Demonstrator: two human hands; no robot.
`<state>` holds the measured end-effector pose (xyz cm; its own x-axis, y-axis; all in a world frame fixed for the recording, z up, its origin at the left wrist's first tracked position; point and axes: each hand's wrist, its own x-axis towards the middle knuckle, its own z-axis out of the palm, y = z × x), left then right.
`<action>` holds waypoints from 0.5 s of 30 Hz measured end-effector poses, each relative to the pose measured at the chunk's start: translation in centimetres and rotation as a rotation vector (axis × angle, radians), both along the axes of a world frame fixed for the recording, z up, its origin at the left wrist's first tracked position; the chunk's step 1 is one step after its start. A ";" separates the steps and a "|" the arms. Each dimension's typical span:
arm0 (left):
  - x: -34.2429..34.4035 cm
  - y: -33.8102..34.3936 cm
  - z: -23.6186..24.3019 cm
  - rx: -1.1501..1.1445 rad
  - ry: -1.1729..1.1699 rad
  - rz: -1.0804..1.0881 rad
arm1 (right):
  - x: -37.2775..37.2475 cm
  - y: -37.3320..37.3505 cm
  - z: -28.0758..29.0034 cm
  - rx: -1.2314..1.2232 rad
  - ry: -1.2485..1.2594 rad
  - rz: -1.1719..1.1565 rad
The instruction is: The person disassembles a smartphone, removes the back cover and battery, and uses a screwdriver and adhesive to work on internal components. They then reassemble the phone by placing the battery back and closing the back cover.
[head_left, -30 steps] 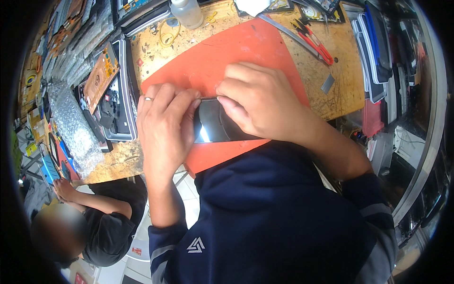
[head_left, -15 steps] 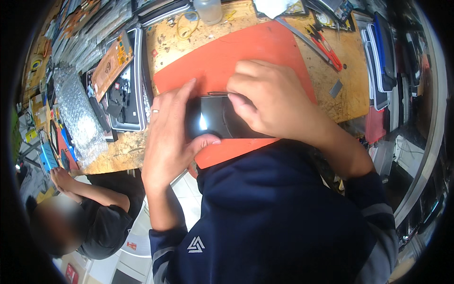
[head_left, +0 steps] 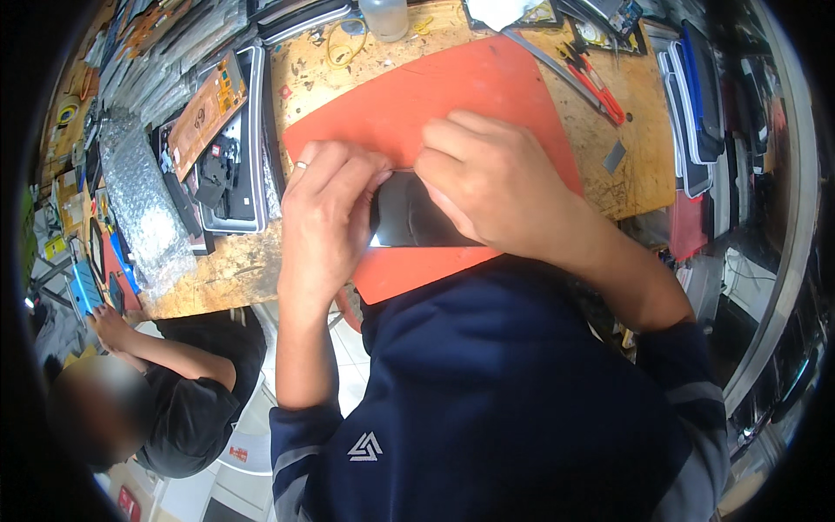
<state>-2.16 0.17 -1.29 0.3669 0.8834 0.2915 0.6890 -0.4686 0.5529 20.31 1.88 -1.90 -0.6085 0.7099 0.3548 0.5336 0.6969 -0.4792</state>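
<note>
At my far left, another person's hand [head_left: 109, 331], reaching from a black sleeve, is at a flat light-blue rectangular object [head_left: 85, 289]. Next comes a silvery sheet of bubble wrap [head_left: 146, 213], lying along the edge of the worn, stained wooden tabletop [head_left: 228, 280]. Beside it, a flat copper-brown panel [head_left: 202, 130] leans at a slant over a black tray with a pale rim [head_left: 261, 143], where small dark parts lie.

My left hand [head_left: 326, 204], a ring on one finger, has its fingers bunched and pinching, with the thumb, the far edge of a glossy black rectangular slab [head_left: 409, 213]. Beyond that hand lie a thin yellow loop [head_left: 341, 66] and a cloudy translucent bottle [head_left: 383, 19]. The slab is between my two hands, above the near part of an orange-red mat [head_left: 374, 100], with a bright reflection at its near left corner.

My right hand [head_left: 491, 183] covers the slab's right part, its fingers curled in at the far edge; the tips are hidden, so I cannot tell what they pinch.

Farther right are a long grey metal strip [head_left: 552, 70], a red-handled tool [head_left: 600, 91], a small grey rectangular plate [head_left: 615, 157] and upright blue and black cases with white rims [head_left: 700, 96].
</note>
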 end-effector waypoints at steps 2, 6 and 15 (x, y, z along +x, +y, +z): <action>0.1 -0.1 -0.1 0.019 0.013 0.012 | 0.1 0.2 -0.1 -0.031 0.021 0.016; 0.3 -0.6 -0.3 0.046 0.032 0.038 | 0.3 0.6 -0.2 -0.046 0.044 0.053; 0.1 -1.2 -0.9 0.106 0.047 0.083 | -0.1 0.7 -0.3 -0.034 0.043 0.081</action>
<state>-2.09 -0.98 -2.17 0.3093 0.8763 0.3693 0.7519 -0.4632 0.4691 20.22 2.62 -2.17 -0.6490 0.6710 0.3585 0.4548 0.7200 -0.5241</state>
